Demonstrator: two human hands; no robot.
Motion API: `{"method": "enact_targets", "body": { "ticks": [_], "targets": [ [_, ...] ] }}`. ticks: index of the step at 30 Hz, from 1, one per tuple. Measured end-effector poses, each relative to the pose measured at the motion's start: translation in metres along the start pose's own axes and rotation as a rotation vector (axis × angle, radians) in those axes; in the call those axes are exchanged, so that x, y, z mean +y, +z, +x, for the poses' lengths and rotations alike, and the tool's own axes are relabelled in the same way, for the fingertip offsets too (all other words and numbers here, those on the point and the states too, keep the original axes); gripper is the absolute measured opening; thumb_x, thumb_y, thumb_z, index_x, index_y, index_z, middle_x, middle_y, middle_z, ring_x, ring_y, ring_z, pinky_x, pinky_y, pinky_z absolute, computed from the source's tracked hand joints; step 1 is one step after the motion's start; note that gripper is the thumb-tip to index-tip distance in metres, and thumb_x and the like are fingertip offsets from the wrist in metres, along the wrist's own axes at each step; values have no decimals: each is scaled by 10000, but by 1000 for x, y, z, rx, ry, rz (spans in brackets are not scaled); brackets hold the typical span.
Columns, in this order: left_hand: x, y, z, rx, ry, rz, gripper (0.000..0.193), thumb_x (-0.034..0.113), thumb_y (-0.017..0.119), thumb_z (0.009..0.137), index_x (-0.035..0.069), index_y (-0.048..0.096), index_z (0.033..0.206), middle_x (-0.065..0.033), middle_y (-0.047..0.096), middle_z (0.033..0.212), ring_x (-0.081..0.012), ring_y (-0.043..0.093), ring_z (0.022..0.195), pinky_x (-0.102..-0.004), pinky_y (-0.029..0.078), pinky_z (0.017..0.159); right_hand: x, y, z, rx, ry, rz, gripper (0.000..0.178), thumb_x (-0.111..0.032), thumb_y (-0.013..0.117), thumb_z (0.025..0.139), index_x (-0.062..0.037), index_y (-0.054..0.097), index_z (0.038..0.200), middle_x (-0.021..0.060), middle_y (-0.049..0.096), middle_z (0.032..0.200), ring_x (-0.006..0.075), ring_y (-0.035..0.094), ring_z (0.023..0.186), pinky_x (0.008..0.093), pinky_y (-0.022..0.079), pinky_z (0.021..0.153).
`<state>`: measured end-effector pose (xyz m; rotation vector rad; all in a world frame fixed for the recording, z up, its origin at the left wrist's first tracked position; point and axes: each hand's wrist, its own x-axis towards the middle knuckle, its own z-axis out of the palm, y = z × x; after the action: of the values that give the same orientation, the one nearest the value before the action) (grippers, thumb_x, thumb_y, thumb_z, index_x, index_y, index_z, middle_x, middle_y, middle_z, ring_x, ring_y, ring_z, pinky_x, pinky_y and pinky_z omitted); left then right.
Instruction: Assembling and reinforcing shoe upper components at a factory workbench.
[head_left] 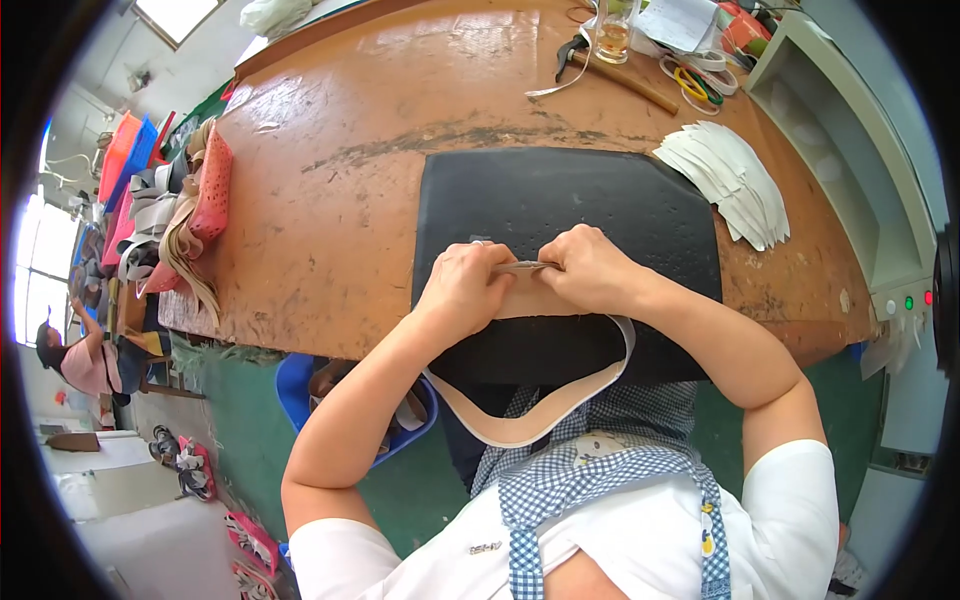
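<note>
Both hands pinch the upper edge of a beige shoe-upper piece (530, 300) with a pale rim. Its long curved band loops down past the table's front edge toward my apron. My left hand (463, 285) is closed on the edge at the left. Close by on the right, my right hand (590, 268) grips the same edge with thumb and fingers. A narrow folded strip of the edge shows between them. Beneath the hands lies a black rubber mat (560, 190). The fingertips partly hide the held edge.
White cut pieces (730, 180) lie fanned right of the mat. A hammer (630, 82), scissors (697, 85) and a glass (613, 35) sit at the back. A red basket (213, 185) of pieces is at left, a blue bin (293, 390) below. Another person (90, 360) sits far left.
</note>
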<state>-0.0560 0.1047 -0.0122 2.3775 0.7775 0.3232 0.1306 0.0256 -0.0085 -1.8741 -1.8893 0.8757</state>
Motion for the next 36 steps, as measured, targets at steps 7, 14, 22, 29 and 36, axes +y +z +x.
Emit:
{"method": "enact_targets", "body": {
  "ticks": [7, 14, 22, 29, 36],
  "targets": [
    [5, -4, -10, -107, 68, 45, 217, 134, 708, 757, 22, 696, 943, -199, 669, 807, -375, 652, 794, -427, 521, 717, -11, -1, 1, -176, -107, -20, 256, -148, 521, 869, 40, 695, 862, 277, 651, 827, 421, 646, 825, 457, 522, 775],
    [0, -20, -45, -98, -17, -57, 188, 147, 678, 826, 0, 676, 942, -204, 635, 714, -337, 626, 631, -391, 503, 629, -34, 3, 8, -353, -235, 64, 270, -176, 524, 913, 49, 666, 866, 268, 644, 823, 415, 634, 819, 446, 507, 750],
    [-20, -37, -96, -147, -210, -349, 219, 111, 625, 820, -58, 674, 949, -200, 619, 691, -251, 601, 614, -360, 491, 609, -60, 30, 30, -467, -402, 33, 222, -132, 540, 917, 52, 642, 842, 234, 596, 713, 356, 573, 622, 423, 462, 626],
    [-32, -24, -138, 21, -325, -299, 169, 107, 651, 809, -49, 636, 873, -164, 623, 690, -174, 588, 612, -323, 476, 594, -95, 55, 39, -431, -493, -84, 213, -159, 578, 869, 26, 653, 795, 217, 611, 687, 369, 603, 594, 428, 495, 608],
    [-46, -25, -185, 180, -216, -62, 159, 123, 595, 894, -32, 585, 859, -270, 594, 716, -432, 625, 707, -458, 486, 600, -139, 86, 47, -474, -615, -404, 194, -170, 576, 872, -8, 621, 776, 207, 635, 671, 382, 645, 673, 466, 516, 663]
  ]
}}
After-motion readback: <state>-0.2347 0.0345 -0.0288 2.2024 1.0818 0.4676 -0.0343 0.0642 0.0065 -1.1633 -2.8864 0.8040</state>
